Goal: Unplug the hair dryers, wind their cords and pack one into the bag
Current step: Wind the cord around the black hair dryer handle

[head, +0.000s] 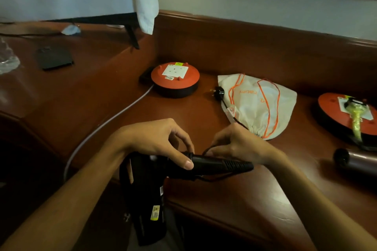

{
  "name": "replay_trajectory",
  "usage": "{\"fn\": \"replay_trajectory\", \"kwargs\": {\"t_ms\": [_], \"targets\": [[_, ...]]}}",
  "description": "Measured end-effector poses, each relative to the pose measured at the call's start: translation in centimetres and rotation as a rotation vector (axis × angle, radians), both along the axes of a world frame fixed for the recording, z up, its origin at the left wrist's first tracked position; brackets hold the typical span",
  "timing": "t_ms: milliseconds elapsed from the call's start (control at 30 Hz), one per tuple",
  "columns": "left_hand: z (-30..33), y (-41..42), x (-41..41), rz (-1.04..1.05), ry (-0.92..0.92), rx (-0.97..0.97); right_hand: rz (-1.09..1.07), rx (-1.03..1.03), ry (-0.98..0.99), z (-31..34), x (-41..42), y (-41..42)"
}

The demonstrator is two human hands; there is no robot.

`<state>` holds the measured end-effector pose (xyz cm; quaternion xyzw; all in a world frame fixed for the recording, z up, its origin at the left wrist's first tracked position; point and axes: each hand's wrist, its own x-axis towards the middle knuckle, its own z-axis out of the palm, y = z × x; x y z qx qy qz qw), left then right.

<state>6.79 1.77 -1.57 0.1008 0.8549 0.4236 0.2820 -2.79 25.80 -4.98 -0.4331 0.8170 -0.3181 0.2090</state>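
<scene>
Left hand (pixel 163 142) grasps hair dryer (pixel 204 164) handle | right hand (pixel 240 144) pinches cord (pixel 230 112) | risk: I expect plug (pixel 219 92) snagging bag (pixel 263 104) drawstrings.

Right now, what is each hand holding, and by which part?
Left hand grips the black hair dryer where its handle joins the body. Right hand pinches the dryer's black cord close to the handle.
</scene>
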Motion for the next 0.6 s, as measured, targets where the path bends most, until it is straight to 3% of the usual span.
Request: {"fn": "replay_trajectory", "kwargs": {"t_ms": [133,333,467,600], "targets": [[0.3,0.6,-0.3,0.013,-0.005,-0.055,0.147,0.082,0.06,2.7,0.4,-2.4],[0.6,-0.2,-0.6,0.064,-0.028,-0.043,0.185,0.17,0.128,4.8,1.7,-3.6],[0.4,-2.0,-0.6,0.15,0.041,-0.063,0.083,0.036,0.164,4.2,3.2,-3.1],[0.4,-4.4,-0.3,0.31,0.108,0.021,-0.173,-0.315,0.065,1.9,5.4,-2.9]]}}
